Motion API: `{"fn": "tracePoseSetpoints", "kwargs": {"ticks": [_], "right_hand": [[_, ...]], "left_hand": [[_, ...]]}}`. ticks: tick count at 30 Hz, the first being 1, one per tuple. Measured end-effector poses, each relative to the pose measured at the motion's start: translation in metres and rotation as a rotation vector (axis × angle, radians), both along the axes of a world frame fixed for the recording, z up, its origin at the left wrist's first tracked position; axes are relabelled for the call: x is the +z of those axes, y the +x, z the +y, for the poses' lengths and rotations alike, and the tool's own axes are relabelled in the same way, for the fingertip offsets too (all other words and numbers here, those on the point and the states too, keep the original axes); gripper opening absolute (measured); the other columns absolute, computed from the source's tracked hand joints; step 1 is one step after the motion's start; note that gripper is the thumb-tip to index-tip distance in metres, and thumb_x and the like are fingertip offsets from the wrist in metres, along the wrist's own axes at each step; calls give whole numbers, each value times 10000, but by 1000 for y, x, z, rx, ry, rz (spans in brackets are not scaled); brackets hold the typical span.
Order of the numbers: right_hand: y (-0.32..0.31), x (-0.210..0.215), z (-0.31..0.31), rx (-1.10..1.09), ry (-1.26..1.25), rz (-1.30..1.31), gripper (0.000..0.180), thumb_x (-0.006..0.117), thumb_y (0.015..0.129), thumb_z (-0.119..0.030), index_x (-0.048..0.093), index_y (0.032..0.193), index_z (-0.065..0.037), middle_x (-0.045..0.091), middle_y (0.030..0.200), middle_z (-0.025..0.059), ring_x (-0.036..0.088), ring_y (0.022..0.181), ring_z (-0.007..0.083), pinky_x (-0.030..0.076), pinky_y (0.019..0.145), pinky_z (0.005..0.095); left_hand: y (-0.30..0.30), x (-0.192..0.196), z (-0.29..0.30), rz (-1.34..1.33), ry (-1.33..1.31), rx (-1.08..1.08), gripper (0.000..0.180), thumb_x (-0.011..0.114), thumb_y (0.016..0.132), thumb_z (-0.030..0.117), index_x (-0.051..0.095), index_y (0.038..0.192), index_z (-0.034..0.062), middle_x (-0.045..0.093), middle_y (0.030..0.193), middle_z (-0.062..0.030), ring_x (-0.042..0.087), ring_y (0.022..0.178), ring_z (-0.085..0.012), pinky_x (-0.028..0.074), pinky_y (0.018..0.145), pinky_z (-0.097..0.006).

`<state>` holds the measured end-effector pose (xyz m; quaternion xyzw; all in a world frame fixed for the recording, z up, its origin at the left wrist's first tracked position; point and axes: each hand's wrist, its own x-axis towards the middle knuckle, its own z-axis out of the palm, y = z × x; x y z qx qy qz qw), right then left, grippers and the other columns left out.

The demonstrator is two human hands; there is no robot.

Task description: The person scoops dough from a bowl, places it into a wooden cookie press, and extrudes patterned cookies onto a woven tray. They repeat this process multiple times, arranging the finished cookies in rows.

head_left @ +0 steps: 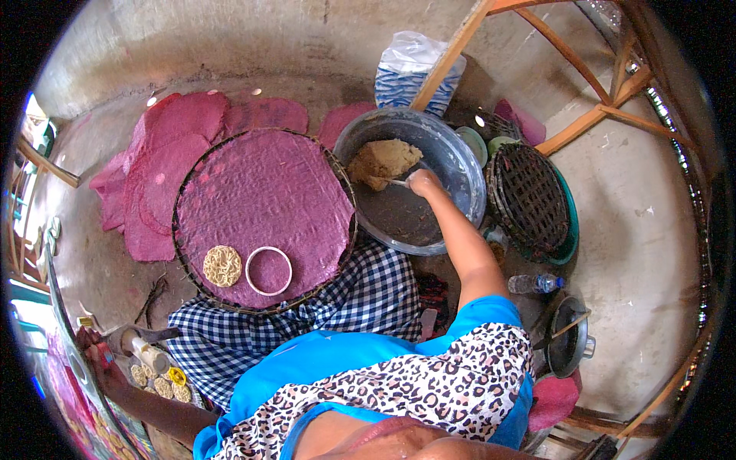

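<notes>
- Our right hand [423, 182] is down in the big grey metal basin [452, 165], fingers curled tight round the handle of a spoon [392, 182].
- The spoon's tip is pushed into the dough [381, 161], a pale tan, crumbly, rough-edged lump sitting against the basin's far-left wall.
- The rest of the basin floor is bare, dull and smeared.
- Our left hand [92, 349] is way out at the lower left, wrapped round a cylindrical press [144, 349] that looks pale with a dark handle; it grips, though the fisheye rim blurs the fingers.
- Just beside that hand lie small round noodle-like nests [162, 386], yellowish and lacy.
- On our lap, over a blue-and-white checked cloth [368, 295], rests a round woven tray [186, 264] covered with a wrinkled purple sheet [268, 192].
- On the sheet's near edge: one stringy yellow nest [222, 266] and, just beside it, a white ring mould [269, 271].
- More purple sheets [165, 169] are piled on the concrete floor beyond the tray.
- Right of the basin sits a dark woven rack [529, 195] on a teal tub, with a plastic bottle [535, 284] lying nearby and a small pot [569, 337] further down.
</notes>
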<state>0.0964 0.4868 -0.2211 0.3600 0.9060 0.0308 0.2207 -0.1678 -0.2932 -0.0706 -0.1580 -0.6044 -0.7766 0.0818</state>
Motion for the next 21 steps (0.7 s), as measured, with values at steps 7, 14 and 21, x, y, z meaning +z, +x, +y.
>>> {"fn": "tracePoseSetpoints", "kwargs": {"ticks": [7, 14, 21], "right_hand": [[38, 24, -29, -9, 188, 653, 208, 623, 717, -145, 653, 922, -146, 594, 876, 118, 588, 831, 315, 462, 738, 435], [17, 97, -9, -161, 304, 379, 166, 575, 757, -176, 674, 881, -128, 629, 885, 141, 612, 844, 308, 482, 710, 415], [-27, 98, 27, -261, 201, 280, 263, 453, 807, -111, 655, 963, -45, 604, 1051, 158, 586, 984, 299, 484, 776, 399]], "left_hand": [[9, 11, 17, 67, -155, -11, 470, 520, 853, 147, 372, 1259, -39, 450, 1250, -175, 432, 1171, -256, 331, 996, -369], [12, 10, 16, 72, -152, -18, 468, 527, 849, 148, 379, 1252, -38, 455, 1243, -171, 439, 1157, -250, 339, 984, -363], [16, 14, 20, 73, -162, -3, 465, 534, 845, 149, 386, 1245, -37, 461, 1235, -168, 446, 1144, -245, 347, 972, -357]]}}
